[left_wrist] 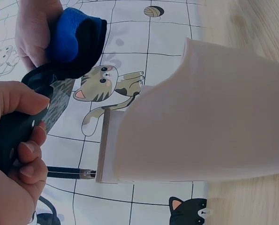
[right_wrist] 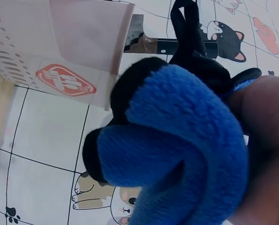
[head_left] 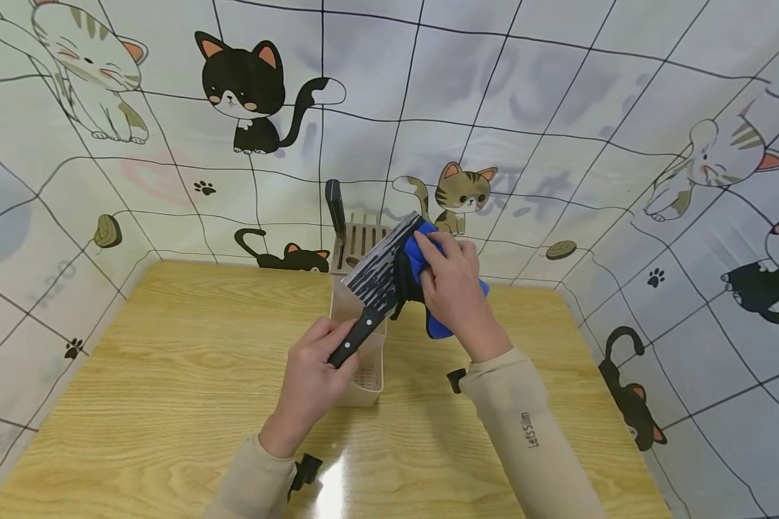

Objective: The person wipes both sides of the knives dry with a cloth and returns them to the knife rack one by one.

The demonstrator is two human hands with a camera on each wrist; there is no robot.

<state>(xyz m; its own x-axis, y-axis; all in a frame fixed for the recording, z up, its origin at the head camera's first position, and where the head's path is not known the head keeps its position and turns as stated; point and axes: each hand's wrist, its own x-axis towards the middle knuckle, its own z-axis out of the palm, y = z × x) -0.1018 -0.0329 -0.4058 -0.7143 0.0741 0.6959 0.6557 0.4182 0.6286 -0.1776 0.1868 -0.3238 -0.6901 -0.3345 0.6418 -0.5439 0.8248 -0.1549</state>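
Note:
My left hand (head_left: 311, 367) grips the black riveted handle of a cleaver (head_left: 378, 277), its broad, dark-patterned blade slanting up and to the right. In my right hand (head_left: 457, 292) is a folded blue cloth (head_left: 439, 324) with black edging, held over the blade's upper right edge. The right wrist view shows the plush cloth (right_wrist: 191, 112) bunched in thick folds, hiding most of the cleaver. Left fingers and thumb (left_wrist: 26, 101) wrap round the handle in the left wrist view.
Behind the cleaver stands a pale plastic knife holder (head_left: 363, 396) with a slotted top. Another black-handled knife (head_left: 334, 202) sticks up from it. The wooden tabletop (head_left: 201, 346) meets a cat-print sheet (head_left: 376, 65) at the back and sides.

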